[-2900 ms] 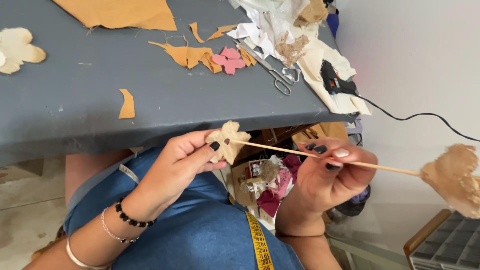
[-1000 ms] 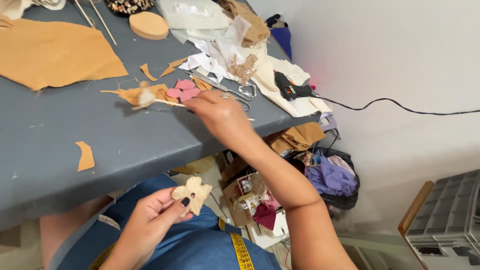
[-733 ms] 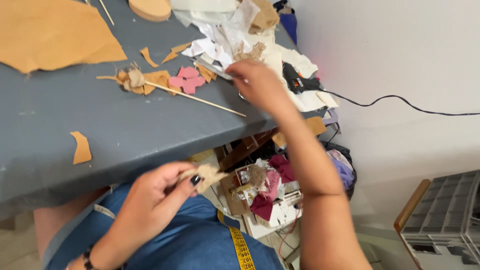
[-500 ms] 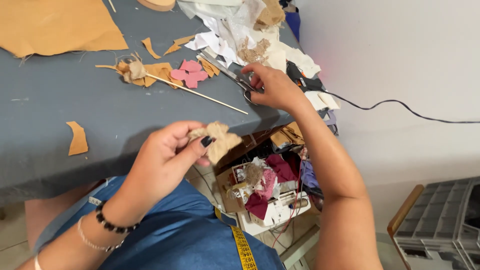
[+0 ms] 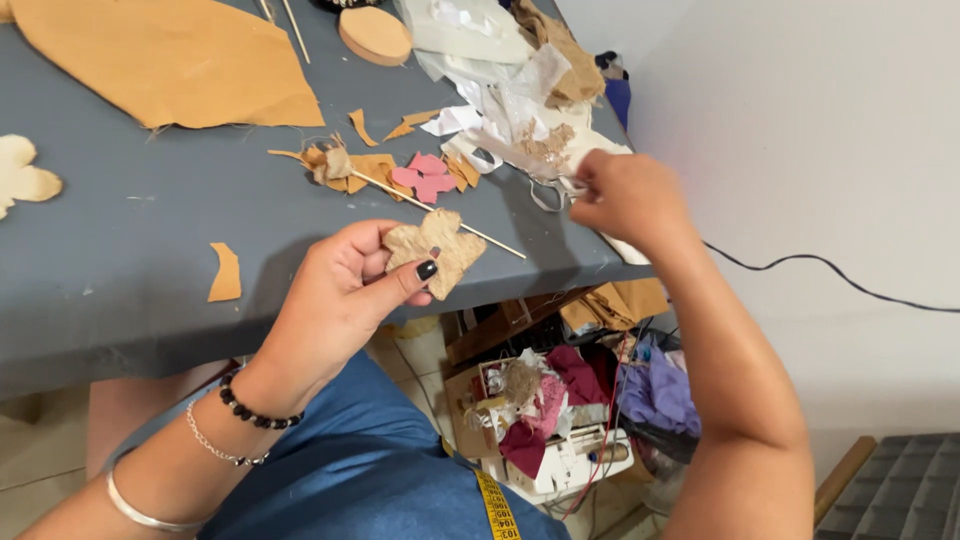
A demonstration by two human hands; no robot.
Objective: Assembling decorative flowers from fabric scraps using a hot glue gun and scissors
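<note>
Left hand (image 5: 335,300) pinches a tan paper flower (image 5: 435,250) between thumb and fingers, held just over the near edge of the grey table (image 5: 120,270); right hand (image 5: 625,195) is closed at the table's right edge, fingers curled on the scissors (image 5: 545,190), of which only the handle loops show. A thin stick (image 5: 440,213) lies on the table just behind the flower, its far end at a small burlap bundle (image 5: 325,163); pink petals (image 5: 425,175) lie beside it. A large tan sheet (image 5: 170,60) covers the far left; a heap of paper scraps (image 5: 510,80) lies beyond the right hand.
</note>
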